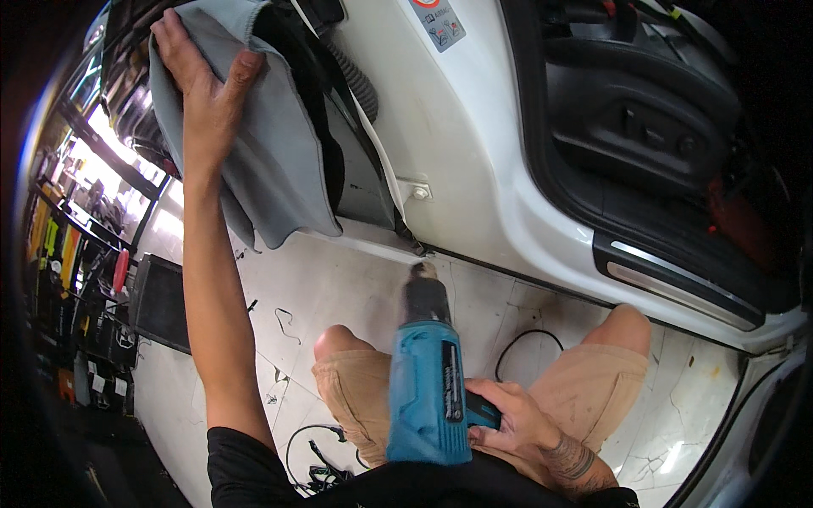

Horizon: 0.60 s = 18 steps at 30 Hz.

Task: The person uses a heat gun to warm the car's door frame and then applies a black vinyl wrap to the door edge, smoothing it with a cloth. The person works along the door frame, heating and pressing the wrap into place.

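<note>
My right hand (518, 416) grips the dark handle of a teal heat gun (419, 372), low in the middle between my knees. Its dark, metal-tipped nozzle points away from me, toward the lower edge of the white car body (449, 144). At the upper left, my left hand (201, 89) lies on a grey cover (279, 161), with the thumb spread apart from the fingers. The cover hangs over the car's side and its lower edge is wavy. A dark gap and a black ribbed hose (357, 85) show beside it.
The open doorway on the right shows a black seat (635, 118) and a sill plate (677, 284). Cables (322, 470) and small bits lie on the pale tiled floor (288, 262). A black box (159, 300) and tool racks (80, 254) stand at the left.
</note>
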Each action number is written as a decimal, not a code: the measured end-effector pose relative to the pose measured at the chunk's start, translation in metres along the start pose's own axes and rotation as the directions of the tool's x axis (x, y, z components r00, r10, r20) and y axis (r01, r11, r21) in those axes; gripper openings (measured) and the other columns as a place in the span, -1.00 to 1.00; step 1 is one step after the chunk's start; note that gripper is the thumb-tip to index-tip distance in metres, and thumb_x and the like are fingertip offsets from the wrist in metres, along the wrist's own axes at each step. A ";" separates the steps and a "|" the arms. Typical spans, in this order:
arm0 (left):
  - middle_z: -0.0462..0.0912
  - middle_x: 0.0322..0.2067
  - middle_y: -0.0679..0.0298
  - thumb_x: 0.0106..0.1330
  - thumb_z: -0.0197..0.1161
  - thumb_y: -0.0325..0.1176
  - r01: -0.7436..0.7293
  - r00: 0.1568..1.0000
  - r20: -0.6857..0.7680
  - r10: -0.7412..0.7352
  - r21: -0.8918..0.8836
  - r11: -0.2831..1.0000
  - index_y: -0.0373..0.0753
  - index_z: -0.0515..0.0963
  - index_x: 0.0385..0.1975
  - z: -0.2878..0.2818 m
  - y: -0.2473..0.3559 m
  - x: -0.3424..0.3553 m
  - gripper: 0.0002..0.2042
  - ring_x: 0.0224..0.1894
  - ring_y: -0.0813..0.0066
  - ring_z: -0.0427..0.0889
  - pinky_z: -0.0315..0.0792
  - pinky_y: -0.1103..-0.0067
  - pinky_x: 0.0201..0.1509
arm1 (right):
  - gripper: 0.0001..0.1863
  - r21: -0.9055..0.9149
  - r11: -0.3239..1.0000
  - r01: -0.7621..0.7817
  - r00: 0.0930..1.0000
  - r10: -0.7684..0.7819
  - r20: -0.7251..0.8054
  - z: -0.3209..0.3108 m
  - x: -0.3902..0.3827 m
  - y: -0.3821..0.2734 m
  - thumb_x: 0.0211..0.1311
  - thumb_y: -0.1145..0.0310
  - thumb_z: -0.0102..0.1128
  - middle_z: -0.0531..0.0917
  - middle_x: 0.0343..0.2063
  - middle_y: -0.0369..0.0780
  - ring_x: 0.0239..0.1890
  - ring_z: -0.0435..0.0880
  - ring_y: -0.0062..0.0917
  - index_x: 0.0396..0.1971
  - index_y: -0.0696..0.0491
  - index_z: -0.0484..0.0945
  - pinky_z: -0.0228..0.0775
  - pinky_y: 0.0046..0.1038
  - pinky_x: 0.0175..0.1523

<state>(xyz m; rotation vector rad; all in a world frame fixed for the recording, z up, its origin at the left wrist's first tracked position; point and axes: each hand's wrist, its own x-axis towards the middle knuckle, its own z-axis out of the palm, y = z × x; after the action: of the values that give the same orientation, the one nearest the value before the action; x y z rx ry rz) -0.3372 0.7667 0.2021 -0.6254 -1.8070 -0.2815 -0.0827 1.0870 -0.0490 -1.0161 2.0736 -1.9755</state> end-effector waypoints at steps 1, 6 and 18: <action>-0.28 0.51 0.05 0.13 -0.07 0.53 0.000 1.000 -0.006 0.000 -0.007 1.000 -0.12 -0.22 0.50 0.002 0.006 -0.001 0.09 0.55 0.12 -0.36 -0.39 0.32 0.56 | -0.31 0.012 0.998 -0.066 0.998 0.066 -0.007 0.002 -0.010 0.008 0.00 0.38 0.39 0.63 -0.31 -0.02 -0.45 0.66 -0.38 0.16 0.28 0.35 0.48 -0.42 -0.34; -0.28 0.50 -0.01 0.10 0.27 0.34 -0.082 0.996 0.025 0.083 -0.041 0.996 -0.27 -0.21 0.48 0.003 0.001 -0.012 0.15 0.55 0.08 -0.32 -0.35 0.33 0.55 | -0.34 0.169 0.898 -0.406 0.909 0.415 -0.021 0.014 -0.057 0.049 0.04 0.44 0.34 0.60 -0.20 -0.03 -0.21 0.63 -0.46 0.17 0.30 0.34 0.45 -0.46 -0.06; 0.45 0.20 -0.03 0.41 -0.03 -0.43 0.419 0.853 0.294 -0.430 0.104 0.902 -0.31 0.46 0.13 0.064 -0.079 -0.262 -0.66 0.32 0.07 0.34 0.14 0.33 0.42 | -0.28 -0.330 0.512 -0.793 0.542 0.840 -0.001 0.040 -0.016 0.135 0.11 0.00 0.15 0.64 -0.13 0.11 -0.08 0.65 -0.07 0.14 0.26 0.40 0.46 -0.17 0.05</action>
<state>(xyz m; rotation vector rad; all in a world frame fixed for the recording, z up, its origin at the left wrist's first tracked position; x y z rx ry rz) -0.3764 0.6608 -0.0555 -0.2402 -2.2483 -0.4665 -0.1027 1.0518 -0.1847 -0.0694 2.1676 -1.0613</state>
